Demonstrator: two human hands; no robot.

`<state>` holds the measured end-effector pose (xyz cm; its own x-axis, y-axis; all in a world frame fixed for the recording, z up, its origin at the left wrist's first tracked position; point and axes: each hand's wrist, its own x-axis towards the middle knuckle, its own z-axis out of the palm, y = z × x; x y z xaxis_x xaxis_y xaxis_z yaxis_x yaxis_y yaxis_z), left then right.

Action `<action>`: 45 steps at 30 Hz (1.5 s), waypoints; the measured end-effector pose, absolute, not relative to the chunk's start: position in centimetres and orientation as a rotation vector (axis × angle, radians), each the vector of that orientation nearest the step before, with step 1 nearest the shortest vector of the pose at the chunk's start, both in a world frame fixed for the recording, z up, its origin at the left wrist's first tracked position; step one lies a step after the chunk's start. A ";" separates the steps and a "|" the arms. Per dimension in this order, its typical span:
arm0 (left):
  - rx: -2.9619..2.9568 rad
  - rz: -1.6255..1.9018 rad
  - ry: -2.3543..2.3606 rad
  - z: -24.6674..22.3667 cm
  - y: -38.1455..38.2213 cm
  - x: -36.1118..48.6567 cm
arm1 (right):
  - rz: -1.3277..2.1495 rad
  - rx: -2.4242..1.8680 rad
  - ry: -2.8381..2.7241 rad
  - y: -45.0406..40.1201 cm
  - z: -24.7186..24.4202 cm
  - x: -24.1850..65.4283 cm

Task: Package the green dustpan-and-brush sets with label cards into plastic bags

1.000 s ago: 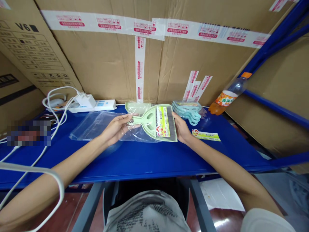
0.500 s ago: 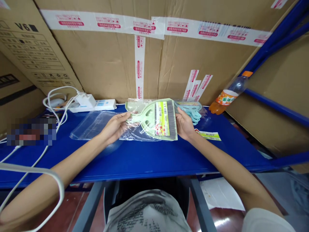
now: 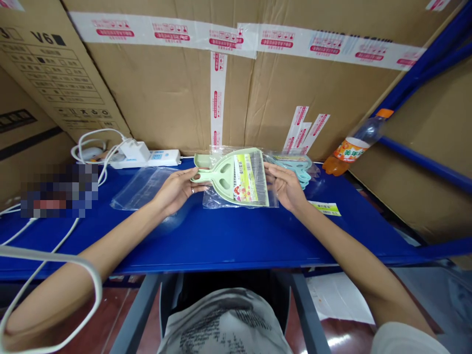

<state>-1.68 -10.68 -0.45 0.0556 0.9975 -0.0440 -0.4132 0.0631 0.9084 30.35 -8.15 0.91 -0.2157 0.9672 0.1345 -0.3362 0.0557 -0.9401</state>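
A light green dustpan (image 3: 222, 183) with a small grey-bristled brush (image 3: 261, 178) nested in it is held level above the table. A printed label card (image 3: 245, 178) lies across the brush. My left hand (image 3: 175, 192) pinches the handles at the left. My right hand (image 3: 285, 186) is closed on the wide bristle end at the right, its fingertips partly hidden. Beneath the set is a clear plastic bag (image 3: 214, 201). Another green piece (image 3: 202, 160) shows behind the handles. Light blue dustpan pieces (image 3: 303, 176) in clear wrap lie just behind my right hand.
Another clear bag (image 3: 138, 189) lies flat on the blue table (image 3: 228, 241). A loose label card (image 3: 326, 208) is right of my right wrist. A power strip (image 3: 165, 157) with white cables stands back left. An orange drink bottle (image 3: 354, 145) leans at the right. Cardboard boxes (image 3: 165, 93) wall the back.
The dustpan set has tilted slightly, and its handles now line up more closely. My right hand's fingers have straightened along its wide end. The view has shifted a little.
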 end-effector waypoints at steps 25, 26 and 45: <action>0.885 1.364 0.830 -0.7 -10.9 -1.2 | 1.360 -0.917 -1.254 -8.2 0.6 29.7; 0.887 1.362 0.829 -0.7 -10.9 -1.2 | 1.350 -0.915 -1.243 -8.1 0.6 29.8; 0.879 1.237 0.789 -0.7 -11.2 -1.5 | 1.367 -0.936 -1.235 -7.9 0.0 29.4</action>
